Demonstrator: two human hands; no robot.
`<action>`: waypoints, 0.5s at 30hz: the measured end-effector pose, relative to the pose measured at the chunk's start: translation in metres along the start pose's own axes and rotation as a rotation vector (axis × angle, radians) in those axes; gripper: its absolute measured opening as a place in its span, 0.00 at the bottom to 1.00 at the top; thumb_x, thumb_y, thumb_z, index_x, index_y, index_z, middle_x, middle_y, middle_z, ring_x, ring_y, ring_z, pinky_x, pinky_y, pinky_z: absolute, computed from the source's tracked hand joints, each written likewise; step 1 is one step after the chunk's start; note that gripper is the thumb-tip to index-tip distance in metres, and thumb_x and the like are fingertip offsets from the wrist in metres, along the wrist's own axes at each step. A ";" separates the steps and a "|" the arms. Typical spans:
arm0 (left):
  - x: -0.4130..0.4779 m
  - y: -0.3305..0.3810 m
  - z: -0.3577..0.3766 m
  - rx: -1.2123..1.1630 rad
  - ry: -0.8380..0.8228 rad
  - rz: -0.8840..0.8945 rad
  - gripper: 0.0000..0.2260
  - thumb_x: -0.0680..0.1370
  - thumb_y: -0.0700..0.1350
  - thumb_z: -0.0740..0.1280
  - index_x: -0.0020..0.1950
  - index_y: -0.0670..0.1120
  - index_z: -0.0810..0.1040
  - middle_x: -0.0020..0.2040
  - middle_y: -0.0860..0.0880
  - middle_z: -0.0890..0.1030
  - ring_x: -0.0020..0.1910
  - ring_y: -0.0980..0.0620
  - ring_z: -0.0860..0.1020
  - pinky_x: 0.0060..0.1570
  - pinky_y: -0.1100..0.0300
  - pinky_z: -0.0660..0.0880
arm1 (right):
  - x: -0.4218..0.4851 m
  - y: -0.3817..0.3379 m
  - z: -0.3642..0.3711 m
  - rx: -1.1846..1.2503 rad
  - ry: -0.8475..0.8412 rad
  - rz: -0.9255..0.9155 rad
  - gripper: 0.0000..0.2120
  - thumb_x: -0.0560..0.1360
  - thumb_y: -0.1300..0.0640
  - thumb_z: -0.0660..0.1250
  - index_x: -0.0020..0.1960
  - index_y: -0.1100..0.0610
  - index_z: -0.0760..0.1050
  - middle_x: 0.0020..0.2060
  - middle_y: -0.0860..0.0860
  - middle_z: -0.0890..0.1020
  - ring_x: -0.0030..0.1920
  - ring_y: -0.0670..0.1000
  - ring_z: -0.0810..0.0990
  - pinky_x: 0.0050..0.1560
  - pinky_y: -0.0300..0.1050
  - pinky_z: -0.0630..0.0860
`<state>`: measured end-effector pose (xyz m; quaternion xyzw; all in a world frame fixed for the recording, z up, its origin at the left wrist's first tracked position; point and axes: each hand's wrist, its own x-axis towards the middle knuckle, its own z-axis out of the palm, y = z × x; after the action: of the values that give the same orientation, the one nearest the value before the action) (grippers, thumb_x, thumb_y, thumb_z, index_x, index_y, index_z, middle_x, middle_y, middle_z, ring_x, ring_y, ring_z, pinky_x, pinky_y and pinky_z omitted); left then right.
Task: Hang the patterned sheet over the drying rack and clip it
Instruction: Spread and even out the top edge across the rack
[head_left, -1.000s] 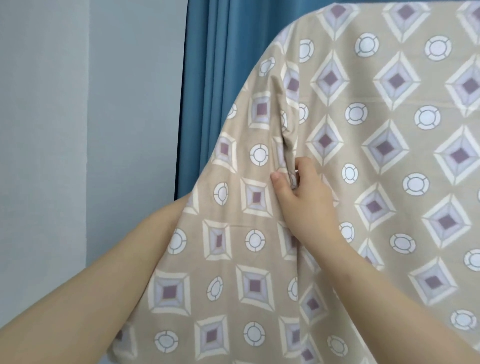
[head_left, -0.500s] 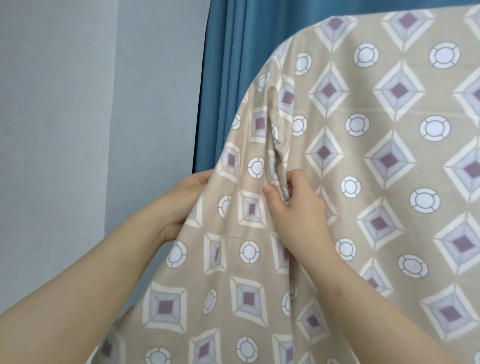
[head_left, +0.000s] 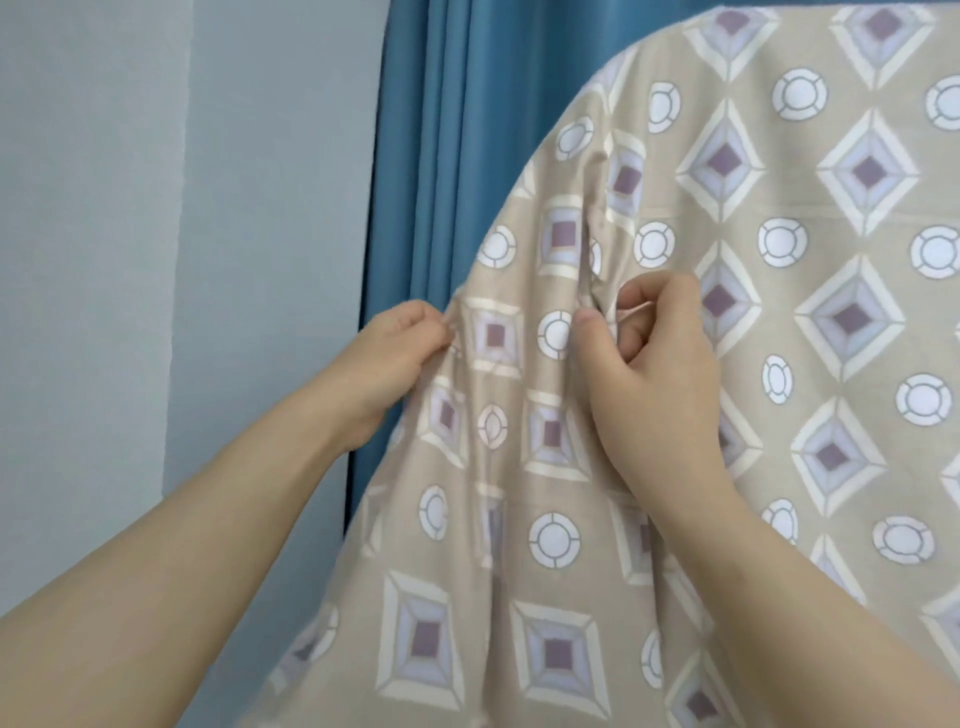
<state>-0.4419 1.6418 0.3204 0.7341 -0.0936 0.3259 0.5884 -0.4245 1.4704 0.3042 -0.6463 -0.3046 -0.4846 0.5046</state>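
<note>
The patterned sheet (head_left: 810, 322), beige with purple diamonds and white circles, hangs in front of me and fills the right and lower part of the head view. The drying rack under it is hidden. My left hand (head_left: 387, 358) pinches the sheet's left edge. My right hand (head_left: 649, 364) pinches a vertical fold of the cloth between thumb and fingers, a little right of the left hand. No clip shows.
A blue curtain (head_left: 441, 156) hangs behind the sheet's left edge. A pale grey wall (head_left: 156, 260) takes up the left side.
My left hand has come out from behind the sheet and now grips its left edge. My right hand keeps its pinch on the fold, which looks pulled tighter.
</note>
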 end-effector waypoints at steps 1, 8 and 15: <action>0.006 -0.004 0.001 -0.013 -0.002 0.006 0.12 0.78 0.39 0.59 0.35 0.48 0.68 0.29 0.52 0.70 0.29 0.56 0.68 0.30 0.62 0.65 | -0.002 -0.001 -0.001 -0.036 0.015 -0.001 0.08 0.74 0.54 0.64 0.46 0.51 0.65 0.27 0.45 0.66 0.33 0.43 0.68 0.38 0.41 0.64; 0.030 -0.024 -0.008 -0.207 -0.297 0.088 0.09 0.72 0.54 0.68 0.42 0.50 0.74 0.35 0.54 0.80 0.30 0.58 0.78 0.30 0.65 0.74 | -0.006 -0.019 0.006 -0.323 0.136 0.073 0.08 0.74 0.54 0.63 0.46 0.48 0.64 0.31 0.44 0.69 0.37 0.44 0.71 0.39 0.39 0.67; 0.049 -0.028 -0.022 -0.125 -0.179 0.119 0.14 0.73 0.48 0.71 0.43 0.36 0.78 0.36 0.43 0.79 0.35 0.49 0.77 0.38 0.57 0.73 | -0.026 -0.048 0.009 -0.516 0.257 0.051 0.09 0.74 0.55 0.64 0.46 0.47 0.64 0.34 0.41 0.67 0.35 0.42 0.69 0.37 0.38 0.65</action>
<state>-0.3980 1.6823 0.3285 0.7154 -0.2093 0.2867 0.6018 -0.4728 1.4956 0.2970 -0.6941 -0.0881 -0.6113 0.3699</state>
